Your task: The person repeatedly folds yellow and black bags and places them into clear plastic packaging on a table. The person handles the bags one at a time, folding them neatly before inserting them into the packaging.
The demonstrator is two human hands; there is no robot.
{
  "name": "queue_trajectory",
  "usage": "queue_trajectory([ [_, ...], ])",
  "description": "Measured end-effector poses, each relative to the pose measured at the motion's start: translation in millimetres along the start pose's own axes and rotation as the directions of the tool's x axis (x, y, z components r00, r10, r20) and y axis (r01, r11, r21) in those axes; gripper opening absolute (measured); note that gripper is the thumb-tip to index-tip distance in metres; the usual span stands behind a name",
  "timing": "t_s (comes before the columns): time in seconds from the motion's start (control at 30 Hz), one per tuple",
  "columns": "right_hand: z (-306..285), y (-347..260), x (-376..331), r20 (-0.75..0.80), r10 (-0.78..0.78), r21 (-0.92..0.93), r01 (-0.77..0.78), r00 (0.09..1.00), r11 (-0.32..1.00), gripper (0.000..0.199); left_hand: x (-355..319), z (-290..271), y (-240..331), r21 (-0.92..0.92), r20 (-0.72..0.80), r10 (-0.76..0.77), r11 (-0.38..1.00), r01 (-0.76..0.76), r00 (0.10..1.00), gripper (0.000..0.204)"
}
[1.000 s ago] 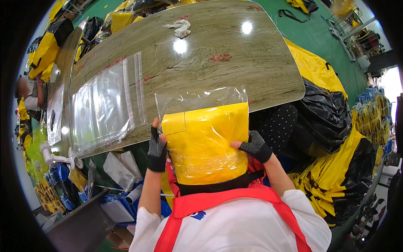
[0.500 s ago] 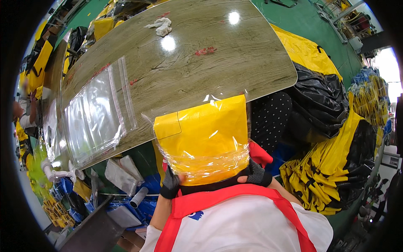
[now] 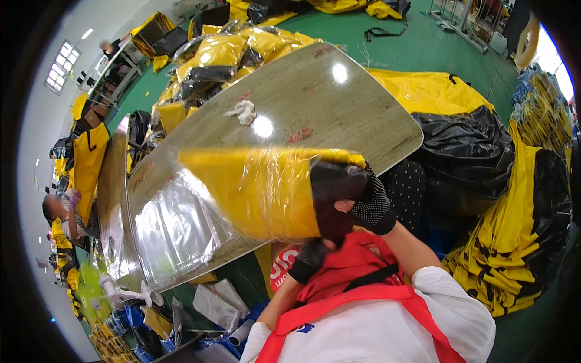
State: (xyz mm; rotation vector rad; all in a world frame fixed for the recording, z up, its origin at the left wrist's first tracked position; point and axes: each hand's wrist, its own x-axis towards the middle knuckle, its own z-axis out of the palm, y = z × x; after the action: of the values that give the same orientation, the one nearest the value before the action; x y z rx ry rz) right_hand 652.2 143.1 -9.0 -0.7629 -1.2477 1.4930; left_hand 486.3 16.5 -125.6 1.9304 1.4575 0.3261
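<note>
Above the near table (image 3: 363,115) edge, both gloved hands grip the bagged yellow garment (image 3: 260,193): right hand (image 3: 369,202), left hand (image 3: 311,260); swing it flat, level.

A packing workshop: heaps of yellow-and-black folded goods (image 3: 514,266) across a green painted floor (image 3: 423,48), long wood-grain worktables (image 3: 339,115), clear plastic bags (image 3: 175,230).

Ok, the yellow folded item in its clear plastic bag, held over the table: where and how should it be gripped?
Grip the yellow bagged packet at its near, right-hand end, coming from the person's side. Both gloved hands, right hand and left hand, are already there. The packet lies flat and long, reaching left over the grey wooden table, so the far end is harder to reach. A flat pinch across its thin edge probably suits.
</note>
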Motion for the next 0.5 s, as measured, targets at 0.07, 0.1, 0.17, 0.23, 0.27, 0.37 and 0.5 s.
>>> queue_trajectory([
  [0.07,-12.6,-3.9,9.0,0.141,-0.119,-0.225,0.149,0.983,0.963,0.052,-12.8,-77.1,45.8,-0.008,0.13,0.221,0.975,-0.222,0.967,0.014],
  [0.1,-19.1,-0.9,12.7,0.208,-0.16,-0.34,0.224,0.965,0.913,0.05,-17.7,-121.9,81.1,-0.079,-0.167,0.32,0.938,-0.337,0.932,0.01],
  [0.17,-24.1,7.5,17.6,0.291,-0.363,-0.324,0.448,0.885,0.833,0.04,-24.0,-168.2,77.4,0.169,-0.467,0.416,0.908,-0.383,0.78,0.034],
  [0.23,-36.6,10.4,12.1,0.247,-0.233,-0.365,0.313,0.941,0.877,0.036,3.2,-219.1,96.5,0.713,-0.496,0.586,0.696,-0.085,0.641,0.067],
  [0.27,-28.5,4.0,13.1,0.247,-0.246,-0.369,0.326,0.937,0.871,0.041,16.3,-233.6,92.9,0.722,-0.328,0.511,0.678,-0.138,0.795,0.075],
  [0.37,-31.2,-6.2,23.6,0.431,-0.256,-0.627,0.492,0.865,0.604,0.039,51.6,-234.7,77.8,0.557,-0.225,0.517,0.764,-0.326,0.826,0.072],
  [0.5,-40.1,21.1,20.0,0.294,-0.374,-0.623,0.473,0.879,0.623,0.038,88.1,-191.3,107.8,0.539,-0.166,0.691,0.661,-0.522,0.703,0.053],
])
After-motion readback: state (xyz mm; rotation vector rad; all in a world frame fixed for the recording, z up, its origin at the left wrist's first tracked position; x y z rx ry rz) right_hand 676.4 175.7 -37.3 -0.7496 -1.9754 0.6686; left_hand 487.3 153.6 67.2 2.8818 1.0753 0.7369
